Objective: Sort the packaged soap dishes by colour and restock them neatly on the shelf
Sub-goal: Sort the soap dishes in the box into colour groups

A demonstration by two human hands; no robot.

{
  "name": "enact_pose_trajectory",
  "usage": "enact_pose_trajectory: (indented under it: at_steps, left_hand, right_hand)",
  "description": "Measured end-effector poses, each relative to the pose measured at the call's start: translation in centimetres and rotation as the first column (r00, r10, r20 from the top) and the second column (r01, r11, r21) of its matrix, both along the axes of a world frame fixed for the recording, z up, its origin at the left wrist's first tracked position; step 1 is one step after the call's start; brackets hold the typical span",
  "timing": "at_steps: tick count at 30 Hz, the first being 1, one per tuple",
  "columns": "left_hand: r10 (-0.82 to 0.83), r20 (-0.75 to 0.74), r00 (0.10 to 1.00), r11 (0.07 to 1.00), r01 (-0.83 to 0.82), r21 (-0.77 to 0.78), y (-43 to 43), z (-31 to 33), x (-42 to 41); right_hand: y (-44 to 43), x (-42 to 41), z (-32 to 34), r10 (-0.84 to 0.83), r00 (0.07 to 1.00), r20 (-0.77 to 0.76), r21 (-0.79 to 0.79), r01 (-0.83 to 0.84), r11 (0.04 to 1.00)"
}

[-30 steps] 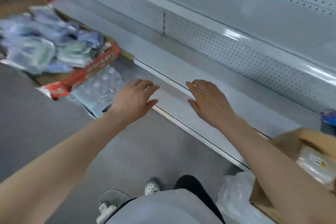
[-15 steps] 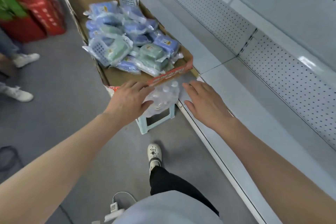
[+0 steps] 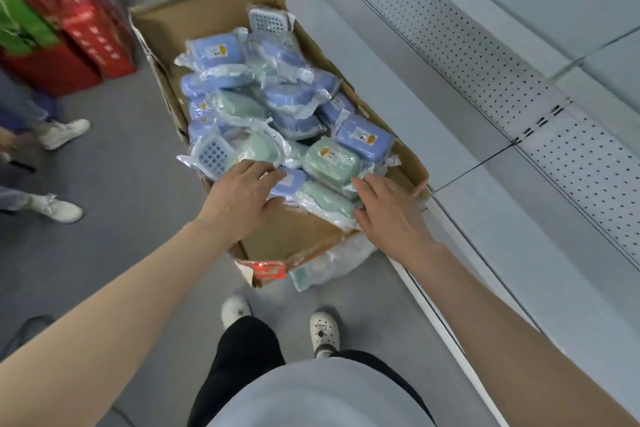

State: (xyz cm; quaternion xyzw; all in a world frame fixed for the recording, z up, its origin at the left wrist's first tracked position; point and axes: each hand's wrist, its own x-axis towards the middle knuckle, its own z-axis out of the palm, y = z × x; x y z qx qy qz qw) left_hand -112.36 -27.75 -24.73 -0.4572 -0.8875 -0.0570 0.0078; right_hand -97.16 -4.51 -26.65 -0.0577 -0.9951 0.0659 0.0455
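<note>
An open cardboard box (image 3: 287,239) holds a heap of several plastic-wrapped soap dishes, blue ones (image 3: 363,138) and green ones (image 3: 330,161) mixed together. My left hand (image 3: 242,198) reaches over the box's near left side, its relaxed fingers over a blue packet (image 3: 291,180). My right hand (image 3: 388,210) hovers at the near right of the heap, fingertips by a green packet (image 3: 322,199). Neither hand holds anything. The grey bottom shelf (image 3: 485,218) runs along the right and carries no dishes.
The box rests on a stool wrapped with plastic (image 3: 332,263). Red and green cartons (image 3: 69,38) stand on the floor at the far left. Another person's white shoes (image 3: 62,132) are at the left. My own feet (image 3: 323,329) stand below the box.
The view swung from the shelf to the box. Both hands moved forward from the box's near edge to over the packets at the front of the heap.
</note>
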Motion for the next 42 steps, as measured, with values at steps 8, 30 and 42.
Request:
enact_pose_trajectory:
  at_steps: [8,30,42]
  left_hand:
    - [-0.168,0.089,0.982,0.969,0.181,-0.170,1.9,-5.1,-12.6]
    - [-0.460,0.181,0.869,0.869,0.483,-0.106,1.8,-8.4,-21.5]
    - [-0.310,0.071,0.948,0.944,0.316,-0.098,1.5,-6.6,-38.8]
  right_hand:
    - [-1.7,-9.9,-4.4,-0.253,0.960,0.117,0.000,0.255,0.967]
    - [-6.9,-15.3,-5.7,-0.629,0.702,0.333,0.181,0.607,0.774]
    - [-7.6,-25.5,-4.7,-0.531,0.820,0.213,0.080,0.527,0.846]
